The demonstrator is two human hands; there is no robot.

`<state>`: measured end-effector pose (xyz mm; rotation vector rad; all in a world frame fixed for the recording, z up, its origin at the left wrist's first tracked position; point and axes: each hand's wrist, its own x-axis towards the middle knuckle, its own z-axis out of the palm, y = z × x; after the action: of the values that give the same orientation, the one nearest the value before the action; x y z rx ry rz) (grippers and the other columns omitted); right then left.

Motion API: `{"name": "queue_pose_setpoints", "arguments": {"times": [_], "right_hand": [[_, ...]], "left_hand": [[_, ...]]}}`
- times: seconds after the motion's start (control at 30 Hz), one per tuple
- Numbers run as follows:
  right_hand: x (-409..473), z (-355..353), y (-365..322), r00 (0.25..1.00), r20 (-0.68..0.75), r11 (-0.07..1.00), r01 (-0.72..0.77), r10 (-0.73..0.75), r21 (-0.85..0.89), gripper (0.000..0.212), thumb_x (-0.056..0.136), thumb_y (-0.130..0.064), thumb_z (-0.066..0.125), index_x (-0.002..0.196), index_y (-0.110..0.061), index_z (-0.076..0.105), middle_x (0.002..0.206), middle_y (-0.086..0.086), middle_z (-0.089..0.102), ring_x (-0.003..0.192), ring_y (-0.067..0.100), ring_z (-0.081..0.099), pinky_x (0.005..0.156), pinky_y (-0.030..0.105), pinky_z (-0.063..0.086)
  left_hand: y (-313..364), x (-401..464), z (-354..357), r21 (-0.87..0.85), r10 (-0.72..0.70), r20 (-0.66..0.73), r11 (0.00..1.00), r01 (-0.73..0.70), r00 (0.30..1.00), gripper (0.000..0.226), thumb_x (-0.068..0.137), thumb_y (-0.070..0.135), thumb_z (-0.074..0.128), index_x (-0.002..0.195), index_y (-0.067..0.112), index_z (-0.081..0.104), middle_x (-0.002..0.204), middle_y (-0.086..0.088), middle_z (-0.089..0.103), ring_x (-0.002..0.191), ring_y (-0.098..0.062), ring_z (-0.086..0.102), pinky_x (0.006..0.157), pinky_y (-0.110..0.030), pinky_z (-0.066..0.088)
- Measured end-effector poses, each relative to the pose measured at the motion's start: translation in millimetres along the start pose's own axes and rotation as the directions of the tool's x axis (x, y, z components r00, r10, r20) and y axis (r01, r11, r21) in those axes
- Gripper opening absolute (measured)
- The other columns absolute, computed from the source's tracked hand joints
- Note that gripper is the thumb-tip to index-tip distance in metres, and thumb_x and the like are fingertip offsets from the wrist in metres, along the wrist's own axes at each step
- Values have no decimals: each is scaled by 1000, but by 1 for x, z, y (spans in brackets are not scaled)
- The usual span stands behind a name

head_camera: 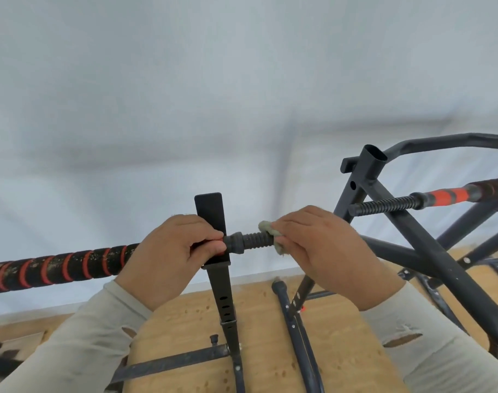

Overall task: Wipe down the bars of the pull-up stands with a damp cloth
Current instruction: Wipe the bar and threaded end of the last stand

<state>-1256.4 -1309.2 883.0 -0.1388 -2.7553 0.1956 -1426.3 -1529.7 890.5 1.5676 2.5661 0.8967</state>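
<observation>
A black pull-up bar with red spiral wrap [57, 268] runs in from the left to a black upright post [215, 251]. My left hand [168, 251] grips the bar right beside the post. The bar's ribbed black end [253, 241] sticks out to the right of the post. My right hand [321, 245] holds a small grey-green cloth [269, 228] wrapped over the tip of that ribbed end. A second stand at the right carries another ribbed bar end [384, 207] with a red and black grip [452, 195].
The second stand's dark frame tubes [412, 236] cross close to my right wrist. Base bars and feet [296, 330] of both stands lie on the wooden floor [185, 321] below. A pale wall [242, 95] fills the upper view.
</observation>
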Motion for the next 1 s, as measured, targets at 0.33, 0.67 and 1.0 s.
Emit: {"name": "queue_pose_setpoints", "arguments": {"times": [0.33,0.67,1.0], "right_hand": [[15,28,-63,987,-118,993,-112,106,-44,15,85,-18,78,100,-19,75,91,0,76,85,24,71,85,43,59],[-14,-14,2,975,-100,974,-207,198,-90,31,105,-34,45,95,-22,72,85,-8,71,83,21,63,78,43,53],[1,6,-36,1000,8,1000,-11,11,-9,35,106,-32,51,135,-19,66,128,-7,69,118,17,62,104,39,47]], "left_hand": [[-1,-3,-1,13,32,-1,999,-32,999,28,95,56,52,102,38,73,94,32,62,100,5,53,84,-11,39],[-4,-3,-1,-20,37,23,999,-36,999,33,92,59,46,100,41,72,95,33,62,103,5,53,87,-4,36],[-2,0,-3,-41,-5,53,999,7,999,34,90,60,44,98,42,70,92,31,62,97,2,54,81,-10,38]]}}
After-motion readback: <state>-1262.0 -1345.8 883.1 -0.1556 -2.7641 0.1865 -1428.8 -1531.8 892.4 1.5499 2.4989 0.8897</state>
